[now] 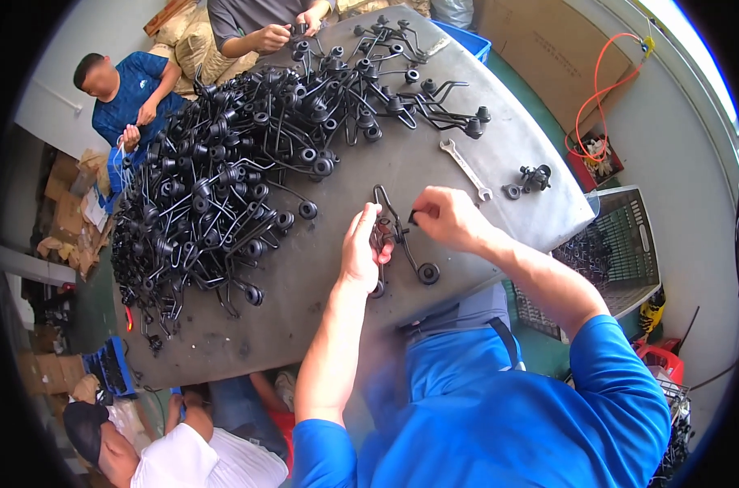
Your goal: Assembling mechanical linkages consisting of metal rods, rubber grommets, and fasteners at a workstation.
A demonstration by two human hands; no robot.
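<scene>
Near the front of the grey table, my left hand (pixel 363 250) is closed round a bent black metal rod (pixel 399 231). One round black rubber bushing (pixel 428 273) sits on the rod's near end, and another shows below my palm. Part of the rod is hidden by my fingers. Just to the right, my right hand (pixel 451 218) is closed in a pinch on a small dark piece (pixel 414 218), too small to name. That hand appears slightly apart from the rod.
A large heap of similar bent rods with bushings (pixel 223 163) covers the table's left and far parts. An open-end wrench (pixel 467 171) and loose black parts (pixel 535 177) lie to the right. A plastic crate (pixel 630 244) stands beyond the table edge. Co-workers are at the far side and lower left.
</scene>
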